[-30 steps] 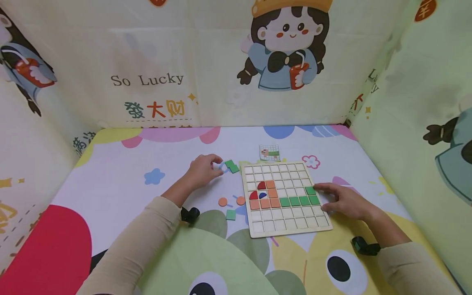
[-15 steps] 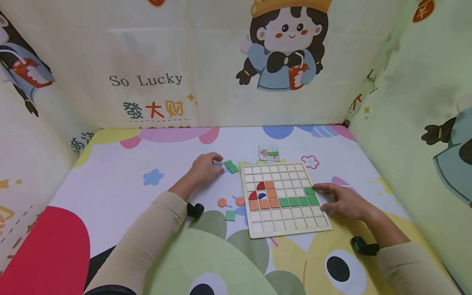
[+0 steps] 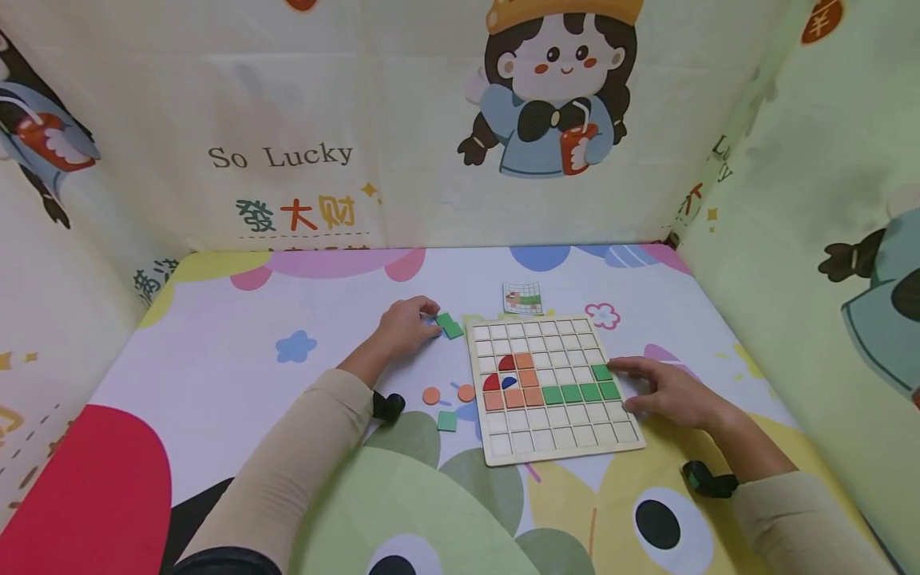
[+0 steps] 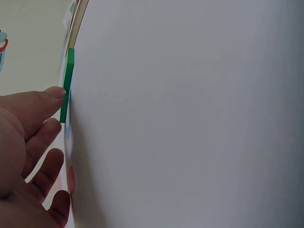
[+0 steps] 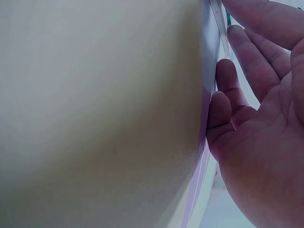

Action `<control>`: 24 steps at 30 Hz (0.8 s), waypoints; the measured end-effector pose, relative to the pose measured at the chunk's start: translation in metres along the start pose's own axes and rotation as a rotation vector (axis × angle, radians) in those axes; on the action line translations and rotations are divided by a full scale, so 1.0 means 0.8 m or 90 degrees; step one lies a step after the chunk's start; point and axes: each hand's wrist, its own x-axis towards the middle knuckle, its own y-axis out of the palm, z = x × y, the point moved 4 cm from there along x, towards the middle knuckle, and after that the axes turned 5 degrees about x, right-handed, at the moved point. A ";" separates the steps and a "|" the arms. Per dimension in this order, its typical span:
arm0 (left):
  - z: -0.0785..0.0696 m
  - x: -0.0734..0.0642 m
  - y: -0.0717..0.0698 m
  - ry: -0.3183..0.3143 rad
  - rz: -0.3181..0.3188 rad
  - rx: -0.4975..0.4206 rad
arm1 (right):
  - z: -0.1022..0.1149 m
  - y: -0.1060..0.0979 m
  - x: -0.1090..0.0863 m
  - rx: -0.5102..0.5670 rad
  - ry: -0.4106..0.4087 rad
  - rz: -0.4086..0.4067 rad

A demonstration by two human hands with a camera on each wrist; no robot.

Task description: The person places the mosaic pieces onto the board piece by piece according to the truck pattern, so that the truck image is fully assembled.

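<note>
Presently we note left hand (image 3: 402,328) touching green square tiles (image 3: 445,320), grip unclear, ten o'clock of pale wooden grid board (image 3: 517,442); right hand (image 3: 670,390), fingers extended, at three-o'clock edge.

Left hand (image 3: 404,327) farther forward than right hand (image 3: 672,391)

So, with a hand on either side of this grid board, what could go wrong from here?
The two green tiles lie together by the left hand, so it might drag both.
The right hand is at the edge of the grid board; a nudge could jostle the placed tiles.
Two orange discs lie loose left of the board; the left hand could brush them.
</note>
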 end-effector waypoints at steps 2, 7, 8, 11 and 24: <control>0.000 0.002 0.001 0.001 0.001 0.012 | 0.000 0.000 0.000 0.000 -0.001 -0.001; 0.001 0.004 0.003 -0.020 0.002 0.001 | -0.002 0.000 0.001 -0.004 0.000 -0.002; 0.001 0.004 0.003 -0.024 0.002 -0.003 | -0.002 0.000 0.001 -0.006 0.001 -0.002; 0.001 0.005 0.003 -0.032 0.000 -0.005 | -0.002 0.000 0.000 -0.009 0.002 -0.003; 0.001 0.009 0.003 -0.043 -0.006 0.008 | 0.001 0.000 0.001 -0.011 0.008 0.000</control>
